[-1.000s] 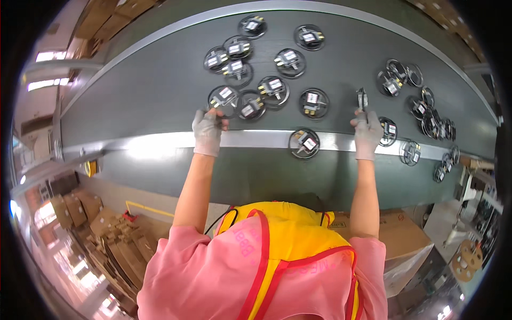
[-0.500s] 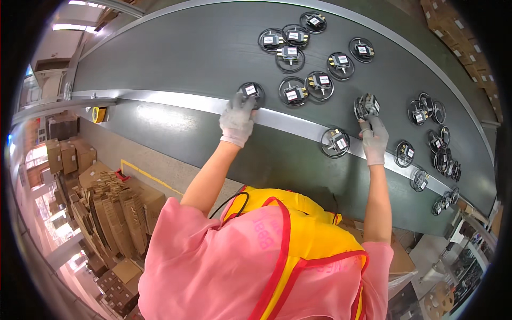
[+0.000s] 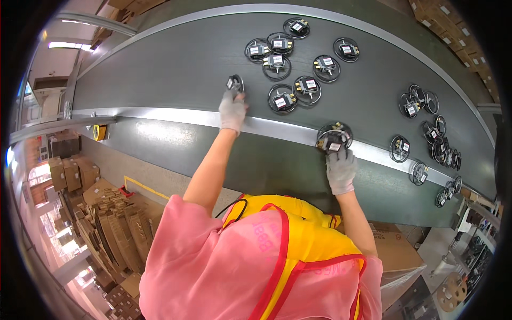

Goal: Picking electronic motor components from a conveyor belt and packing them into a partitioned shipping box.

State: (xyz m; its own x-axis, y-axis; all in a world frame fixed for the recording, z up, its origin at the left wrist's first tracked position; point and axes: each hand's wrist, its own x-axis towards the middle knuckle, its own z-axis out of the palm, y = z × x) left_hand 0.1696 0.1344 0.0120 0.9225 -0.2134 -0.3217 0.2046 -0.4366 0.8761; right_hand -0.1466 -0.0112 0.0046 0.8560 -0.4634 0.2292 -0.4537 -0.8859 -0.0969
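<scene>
A small boxed part with a coiled wire (image 3: 234, 83), upper centre of the frame, sits clasped at the left hand's (image 3: 232, 111) fingertips. Another coiled part (image 3: 333, 138), centre right on the belt's metal rail (image 3: 160, 115), is grasped just above the right hand (image 3: 340, 170).

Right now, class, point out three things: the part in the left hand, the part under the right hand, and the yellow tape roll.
Coiled part in left hand (image 3: 234, 84), head view, on its small box body.
Coiled part at right hand (image 3: 333, 137), head view, on its middle.
Yellow tape roll (image 3: 100, 132), head view, on its rim.
</scene>
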